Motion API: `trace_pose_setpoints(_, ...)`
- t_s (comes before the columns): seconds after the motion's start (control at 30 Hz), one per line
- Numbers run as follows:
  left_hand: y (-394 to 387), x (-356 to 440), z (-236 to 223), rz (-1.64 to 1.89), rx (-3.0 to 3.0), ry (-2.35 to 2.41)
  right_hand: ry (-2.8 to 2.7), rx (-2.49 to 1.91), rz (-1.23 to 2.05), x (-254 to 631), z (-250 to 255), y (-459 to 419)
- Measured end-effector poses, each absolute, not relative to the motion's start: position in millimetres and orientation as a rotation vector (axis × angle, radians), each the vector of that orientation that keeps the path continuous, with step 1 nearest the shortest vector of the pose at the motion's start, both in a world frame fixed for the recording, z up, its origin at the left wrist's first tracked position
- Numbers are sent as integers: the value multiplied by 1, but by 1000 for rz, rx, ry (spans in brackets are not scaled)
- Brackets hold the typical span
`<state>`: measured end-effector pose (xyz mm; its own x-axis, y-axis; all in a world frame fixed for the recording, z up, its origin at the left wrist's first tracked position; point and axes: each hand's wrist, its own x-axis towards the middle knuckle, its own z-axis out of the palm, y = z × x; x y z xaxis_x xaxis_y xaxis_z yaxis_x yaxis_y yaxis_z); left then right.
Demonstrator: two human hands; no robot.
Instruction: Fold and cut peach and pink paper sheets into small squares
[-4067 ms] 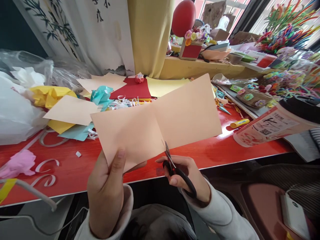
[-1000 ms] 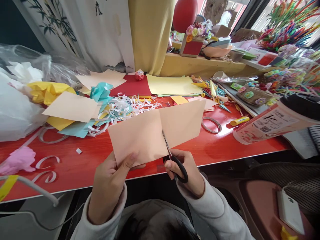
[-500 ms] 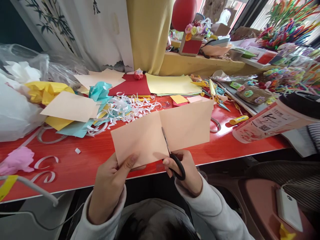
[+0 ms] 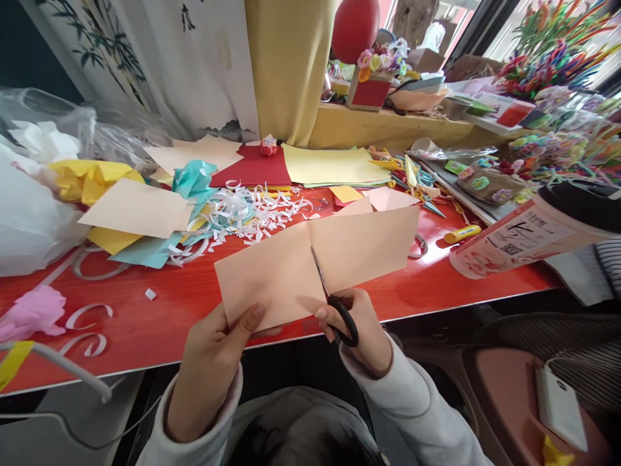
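A sheet of peach-coloured paper (image 4: 272, 275) is held over the front edge of the red table (image 4: 160, 336). My left hand (image 4: 218, 353) pinches its lower left part, thumb on top and fingers underneath. In my right hand (image 4: 356, 327) is a pair of scissors (image 4: 342, 317) with black handles. Their blades point away from me and lie in a slit that runs up the middle of the sheet. The two halves still join near the far edge, and the right half tilts up. The blades look closed or nearly so.
White paper shreds (image 4: 257, 210) lie behind the sheet. Loose peach and coloured papers (image 4: 138, 207) are at left, beside a plastic bag (image 4: 29, 213). Yellow paper (image 4: 334, 165) sits at the back. A lidded drink cup (image 4: 519, 236) stands at right, near a yellow tube (image 4: 462, 234).
The slit has opened wider, with the right half shifting right and tilting. Both hands keep their grips and have hardly moved.
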<state>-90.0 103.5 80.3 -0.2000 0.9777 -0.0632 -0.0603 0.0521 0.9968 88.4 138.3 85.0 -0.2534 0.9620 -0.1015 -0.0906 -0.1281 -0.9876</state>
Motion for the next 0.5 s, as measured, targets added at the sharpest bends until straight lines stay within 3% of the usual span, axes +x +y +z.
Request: trace_pose_setpoints(0.5, 102, -97, 69, 1327, 1064, 1406, -1165, -1033, 1566, 84, 82, 142)
